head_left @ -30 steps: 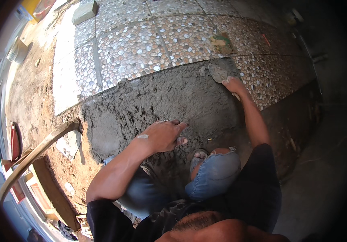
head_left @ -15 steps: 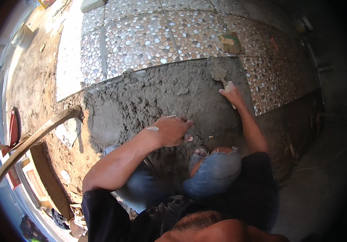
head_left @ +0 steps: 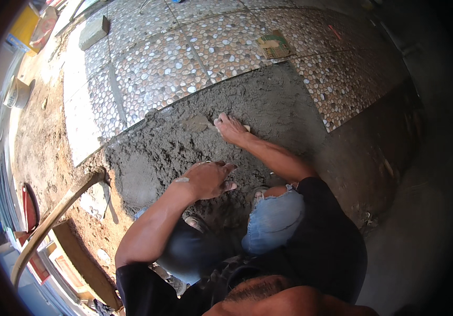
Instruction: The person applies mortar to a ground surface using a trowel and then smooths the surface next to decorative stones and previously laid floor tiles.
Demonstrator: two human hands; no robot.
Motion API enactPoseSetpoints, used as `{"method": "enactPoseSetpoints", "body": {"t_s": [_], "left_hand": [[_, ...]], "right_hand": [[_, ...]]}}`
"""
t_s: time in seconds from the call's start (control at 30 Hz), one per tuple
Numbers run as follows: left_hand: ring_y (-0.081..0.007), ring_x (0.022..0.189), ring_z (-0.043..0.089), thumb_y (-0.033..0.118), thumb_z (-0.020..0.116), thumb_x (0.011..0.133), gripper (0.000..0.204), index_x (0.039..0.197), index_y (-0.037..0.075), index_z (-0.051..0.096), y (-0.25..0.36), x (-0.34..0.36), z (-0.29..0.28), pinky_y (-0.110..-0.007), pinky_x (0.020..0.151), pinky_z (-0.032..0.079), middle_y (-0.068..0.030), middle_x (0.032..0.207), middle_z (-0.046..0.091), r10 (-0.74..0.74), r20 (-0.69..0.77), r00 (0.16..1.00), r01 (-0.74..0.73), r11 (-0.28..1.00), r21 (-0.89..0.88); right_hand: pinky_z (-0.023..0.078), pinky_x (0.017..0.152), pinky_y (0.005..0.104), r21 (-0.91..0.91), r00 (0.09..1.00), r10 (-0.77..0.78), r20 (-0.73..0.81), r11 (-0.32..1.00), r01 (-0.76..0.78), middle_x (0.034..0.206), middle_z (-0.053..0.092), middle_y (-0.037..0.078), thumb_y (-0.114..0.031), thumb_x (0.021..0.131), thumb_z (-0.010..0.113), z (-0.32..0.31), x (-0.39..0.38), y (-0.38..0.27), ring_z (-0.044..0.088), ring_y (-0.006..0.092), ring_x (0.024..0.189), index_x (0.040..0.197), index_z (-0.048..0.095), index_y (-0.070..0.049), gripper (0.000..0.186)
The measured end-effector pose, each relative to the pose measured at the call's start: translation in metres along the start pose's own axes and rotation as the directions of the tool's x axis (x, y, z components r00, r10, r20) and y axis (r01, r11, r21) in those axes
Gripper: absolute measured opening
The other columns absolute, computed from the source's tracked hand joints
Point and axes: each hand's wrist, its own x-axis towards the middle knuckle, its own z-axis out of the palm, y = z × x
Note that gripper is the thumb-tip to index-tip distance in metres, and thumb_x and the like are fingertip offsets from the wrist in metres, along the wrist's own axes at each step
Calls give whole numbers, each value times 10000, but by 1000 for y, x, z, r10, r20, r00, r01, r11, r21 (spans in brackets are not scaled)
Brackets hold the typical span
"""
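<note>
Over grey mortar (head_left: 284,102), trowel (head_left: 199,124) in right hand (head_left: 230,128), blade to its left

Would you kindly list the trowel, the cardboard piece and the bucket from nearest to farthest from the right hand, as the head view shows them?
1. Trowel: held in the right hand.
2. Cardboard piece: ahead and slightly right, on the pebbled tiles.
3. Bucket: far left, on the bare ground.
</note>
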Motion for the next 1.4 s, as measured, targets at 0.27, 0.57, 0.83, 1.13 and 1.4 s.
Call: {"method": "enactPoseSetpoints", "body": {"t_s": [0.27, 0.57, 0.83, 1.13, 1.4], "left_hand": [[-394, 1095, 578, 486, 482, 939, 578, 1380, 118, 415, 9, 6, -6, -483, 940, 458, -217, 1241, 561, 4, 3, 1000, -4, 1000, 17], [-391, 1136, 552, 470, 473, 947, 574, 1391, 114, 402, 14, -14, -2, -470, 988, 425, -207, 1316, 507, 38, -5, 999, -38, 999, 29], [-391, 1153, 538, 470, 473, 947, 590, 1402, 104, 386, 20, -2, -4, -469, 996, 418, -215, 1309, 505, 87, 27, 996, -87, 996, -13], [-408, 1100, 566, 513, 451, 944, 625, 1405, 99, 368, 0, 15, -13, -490, 944, 449, -211, 1289, 521, -121, 80, 989, 125, 991, -42], [-406, 1100, 572, 540, 451, 934, 646, 1412, 114, 366, -13, 13, -2, -494, 958, 444, -227, 1279, 529, -104, 44, 994, 107, 992, -64]], "right_hand": [[462, 844, 490, 86, 977, 11, -212, 996, 8, 1034, 520, 213, -99, 829, 563, 17, -30, 36, 549, 416, 953, 1022, 501, -5, 223], [464, 871, 429, 155, 871, 452, 192, 862, -482, 1030, 579, 220, -301, 723, 757, -9, -373, 129, 575, 382, 993, 1140, 532, 24, 575], [463, 870, 419, 416, 555, 832, 17, 499, -760, 1091, 612, 234, -308, 848, 654, -81, -317, 144, 596, 355, 1040, 1237, 477, 10, 532], [477, 910, 495, 92, 802, 584, -125, 812, -577, 1241, 534, 262, -149, 909, 466, -136, -2, 168, 563, 425, 1106, 1236, 492, 38, 378], [463, 957, 462, -20, 741, 671, -19, 741, -671, 1254, 572, 208, -128, 890, 470, -165, -3, 203, 558, 356, 1154, 1165, 608, 5, 336]]}}
